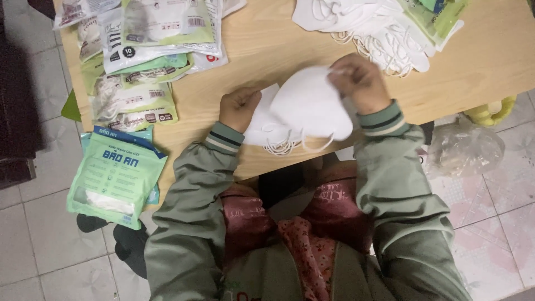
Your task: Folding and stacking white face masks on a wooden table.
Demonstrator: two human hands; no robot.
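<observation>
A white face mask (309, 103) is held above the near edge of the wooden table (267, 50), roughly at the middle of that edge. It is pinched at its upper right corner by the right hand (359, 82), fingers closed on the fabric near an ear loop; the mask's body hangs spread toward the left, probably so its shape can be seen flat. Loose ear loops (290, 145) dangle at the near edge below it.

The left hand (238, 107) is clenched into a loose fist beside a thin stack of white masks (262, 120); the stack appears pressed or gripped at its left side, though what exactly lies within the fist cannot be told. Both wrists are bent inward, forearms in green sleeves converging from the near edge.

At the far right corner a heap of loose white masks (368, 28) is piled, within reach of the right hand. Along the left edge, green-and-white sealed packets (145, 61) are stacked overlapping. One green packet (114, 175) overhangs the near left corner.
</observation>
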